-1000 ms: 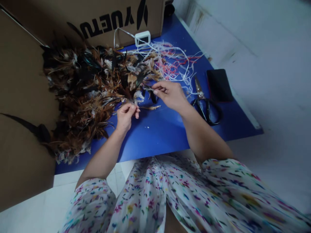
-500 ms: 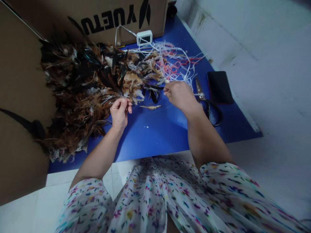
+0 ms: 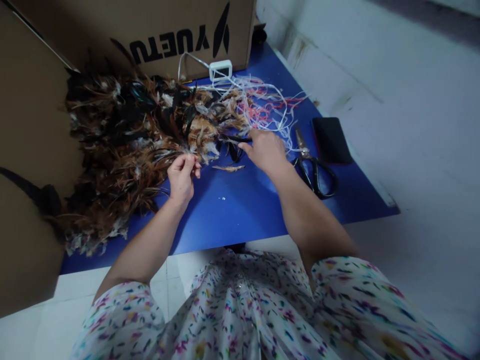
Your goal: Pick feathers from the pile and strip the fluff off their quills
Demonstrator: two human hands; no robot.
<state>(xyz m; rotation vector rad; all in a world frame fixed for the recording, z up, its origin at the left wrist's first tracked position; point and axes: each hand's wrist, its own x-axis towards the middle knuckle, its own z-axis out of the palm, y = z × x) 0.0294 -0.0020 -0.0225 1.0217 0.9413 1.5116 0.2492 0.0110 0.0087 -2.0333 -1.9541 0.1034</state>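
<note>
A big heap of brown, black and white feathers [image 3: 127,135] covers the left of a blue table [image 3: 247,205]. My left hand [image 3: 182,175] is closed in a pinch on a small bunch of feathers at the heap's near edge. My right hand [image 3: 264,149] lies over the table beside a dark feather [image 3: 234,142], fingers curled and pointing left toward it; whether they grip it I cannot make out. One loose tan feather [image 3: 228,168] lies on the table between my hands. A tangle of white and red strings [image 3: 262,102] lies just beyond my right hand.
Black-handled scissors [image 3: 313,165] and a dark phone [image 3: 332,140] lie right of my right hand. A cardboard box marked YUETU [image 3: 168,30] stands at the back, with a small white device [image 3: 220,70] against it. Another cardboard wall [image 3: 26,150] closes the left side.
My right hand has come down from the strings and moved left to the dark feather. My left hand keeps its pinch on the feathers, almost in place.
</note>
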